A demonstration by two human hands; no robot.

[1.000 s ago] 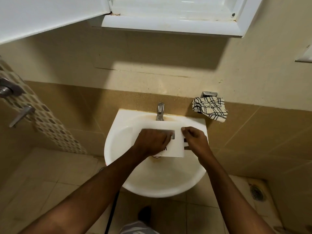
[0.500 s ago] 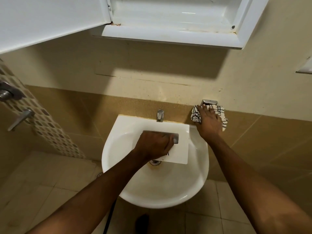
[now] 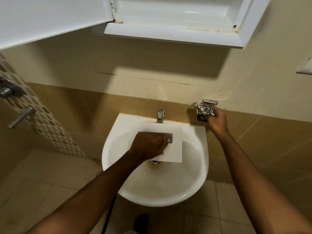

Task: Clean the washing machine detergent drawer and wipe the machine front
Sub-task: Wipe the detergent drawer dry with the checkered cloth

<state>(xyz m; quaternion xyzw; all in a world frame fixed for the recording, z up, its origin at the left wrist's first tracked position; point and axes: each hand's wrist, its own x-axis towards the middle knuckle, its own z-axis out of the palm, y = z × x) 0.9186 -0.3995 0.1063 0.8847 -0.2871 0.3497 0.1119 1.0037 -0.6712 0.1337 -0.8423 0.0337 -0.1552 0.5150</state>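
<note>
The left grip point(image 3: 148, 146) is clenched around the white detergent drawer point(image 3: 173, 149), with its fingers curled over the grey recess at the drawer's front edge. The drawer is held flat over the white wash basin point(image 3: 205, 157), its far edge just below the chrome tap point(image 3: 160, 115) and its near edge above the drain point(image 3: 154, 162), which is ringed by a brownish stain. Some dark print on the drawer shows just past the knuckles but is too small to read.

The right grip point(image 3: 217, 120) is up at the wall to the right of the basin, grasping a bunched black-and-white checked cloth point(image 3: 205, 109). The cloth sits against a small metal wall holder point(image 3: 210, 101); whether it is hooked on there cannot be told.

Above the basin hangs a white wall cabinet point(image 3: 177, 32) with its door point(image 3: 50, 17) swung open to the left. On the patterned tile strip at far left is a metal lever handle point(image 3: 22, 115)
</note>
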